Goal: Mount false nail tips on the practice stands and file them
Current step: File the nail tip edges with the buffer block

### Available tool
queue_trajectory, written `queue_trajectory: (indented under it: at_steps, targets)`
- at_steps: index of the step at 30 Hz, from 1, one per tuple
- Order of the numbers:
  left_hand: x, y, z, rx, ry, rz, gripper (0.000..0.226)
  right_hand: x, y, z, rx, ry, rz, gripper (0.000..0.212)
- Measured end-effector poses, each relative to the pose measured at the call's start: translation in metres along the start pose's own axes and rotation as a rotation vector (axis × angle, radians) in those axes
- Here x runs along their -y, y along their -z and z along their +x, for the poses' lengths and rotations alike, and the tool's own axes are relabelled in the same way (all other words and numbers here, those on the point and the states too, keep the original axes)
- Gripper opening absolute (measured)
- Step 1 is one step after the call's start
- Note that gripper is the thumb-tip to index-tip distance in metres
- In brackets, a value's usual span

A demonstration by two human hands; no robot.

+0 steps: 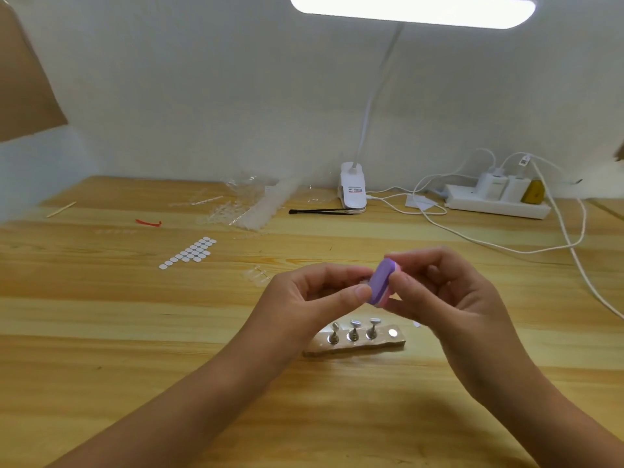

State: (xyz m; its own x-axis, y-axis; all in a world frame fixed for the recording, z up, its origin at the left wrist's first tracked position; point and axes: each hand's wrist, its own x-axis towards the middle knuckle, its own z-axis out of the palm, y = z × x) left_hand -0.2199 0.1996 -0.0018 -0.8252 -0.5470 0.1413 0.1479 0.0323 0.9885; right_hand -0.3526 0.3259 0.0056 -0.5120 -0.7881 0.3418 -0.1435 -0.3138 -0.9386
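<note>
My right hand [442, 292] grips a small purple and pink file block [381, 282] above the table. My left hand [317, 292] pinches something tiny against the block's left face; the object is blurred and mostly hidden by my fingers. Below the hands lies a pale base strip [395, 346] with three metal practice stands [354, 329] upright in it and one bare round magnet [392, 333] at its right end. A sheet of white adhesive dots [189, 253] lies to the left. Clear nail tips [236, 211] are heaped farther back.
A clip lamp [353, 189] stands at the back, its lit head overhead. Black tweezers [320, 211] lie beside it. A power strip [496, 201] with chargers and white cables [570, 244] fills the back right. A red strip [148, 223] and a wooden stick [61, 209] lie far left.
</note>
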Motion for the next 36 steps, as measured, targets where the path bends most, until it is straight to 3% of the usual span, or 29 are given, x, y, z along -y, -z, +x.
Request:
queue_trajectory:
  at_steps: [3, 7, 11, 16, 21, 25, 31, 33, 36]
  targets:
    - [0.000, 0.000, 0.000, -0.037, 0.015, -0.023, 0.040, -0.002, -0.002, -0.001, 0.059, 0.004, -0.026, 0.014]
    - [-0.002, 0.001, -0.001, -0.053, 0.026, -0.028, 0.038, 0.002, 0.000, 0.001, -0.057, 0.054, 0.031, 0.017]
    - [-0.004, 0.004, -0.001, -0.030, 0.044, -0.054, 0.030, 0.001, -0.004, -0.005, 0.077, -0.035, -0.052, 0.018]
    - [-0.001, 0.005, 0.000, -0.013, 0.064, -0.107, 0.025, -0.002, -0.005, -0.005, 0.085, -0.075, 0.045, 0.016]
    - [0.001, 0.006, 0.001, 0.006, 0.063, -0.097, 0.024, -0.004, -0.001, -0.004, -0.041, -0.015, 0.144, 0.018]
    - [0.003, 0.006, 0.001, -0.030, 0.047, -0.074, 0.026, -0.007, -0.007, -0.007, 0.035, -0.039, 0.082, 0.018]
    - [0.005, 0.005, 0.001, -0.091, 0.025, -0.031, 0.024, -0.007, -0.008, -0.005, -0.053, -0.033, 0.142, 0.033]
    - [0.004, 0.004, 0.000, -0.092, 0.014, -0.043, 0.026, -0.007, -0.011, -0.007, 0.026, -0.049, 0.098, 0.027]
    - [0.004, 0.003, 0.000, -0.111, 0.001, -0.036, 0.025, -0.008, -0.012, -0.007, -0.056, -0.031, 0.135, 0.021]
